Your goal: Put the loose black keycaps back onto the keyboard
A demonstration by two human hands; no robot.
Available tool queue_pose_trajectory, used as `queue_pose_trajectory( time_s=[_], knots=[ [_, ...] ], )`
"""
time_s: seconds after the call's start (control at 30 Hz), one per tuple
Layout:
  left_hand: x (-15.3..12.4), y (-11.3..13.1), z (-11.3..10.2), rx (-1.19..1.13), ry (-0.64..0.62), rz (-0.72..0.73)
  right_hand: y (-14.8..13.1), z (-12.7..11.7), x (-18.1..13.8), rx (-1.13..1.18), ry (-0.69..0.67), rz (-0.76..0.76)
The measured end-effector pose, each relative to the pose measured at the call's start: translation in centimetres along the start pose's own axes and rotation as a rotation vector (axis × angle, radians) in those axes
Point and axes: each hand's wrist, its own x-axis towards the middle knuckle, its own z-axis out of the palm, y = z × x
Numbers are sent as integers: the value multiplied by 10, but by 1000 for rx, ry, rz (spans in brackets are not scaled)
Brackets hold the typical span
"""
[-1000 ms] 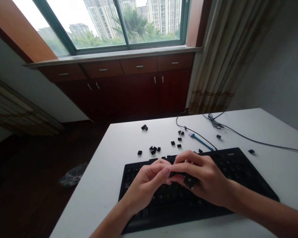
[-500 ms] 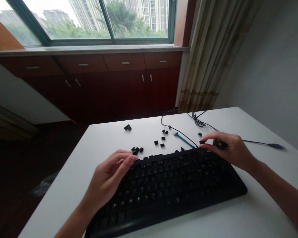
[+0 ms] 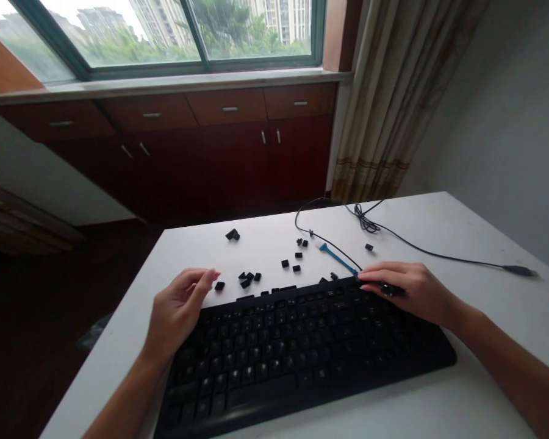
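Keyboard [image 3: 297,353], live now: right hand [image 3: 416,292] has dropped to its top edge, fingers [image 3: 375,274] pinching what looks like a black keycap [image 3: 388,290]; left hand [image 3: 178,311] lies open, empty, beside loose keycaps [image 3: 247,279].

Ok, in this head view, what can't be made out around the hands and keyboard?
Head view:
Right hand: its fingers hide most of the dark object they hold, which is also blurred.
Keyboard: key legends too small and dark to read.
Cable plug: blurred.
Floor item: mostly hidden by the table edge, too dim to name.
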Motion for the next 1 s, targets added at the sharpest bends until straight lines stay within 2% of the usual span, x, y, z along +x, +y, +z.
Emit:
queue_pose_trajectory(
  time_s=[0.27,0.87,1.0],
  knots=[
    [1,-2,-1,5,-14,-17,-1,4,-1,64,46,120],
    [1,-3,-2,13,-39,-35,-14,4,1,-17,9,40],
    [0,-1,0,6,-47,-39,-17,3,1,-12,-35,6]
  ],
)
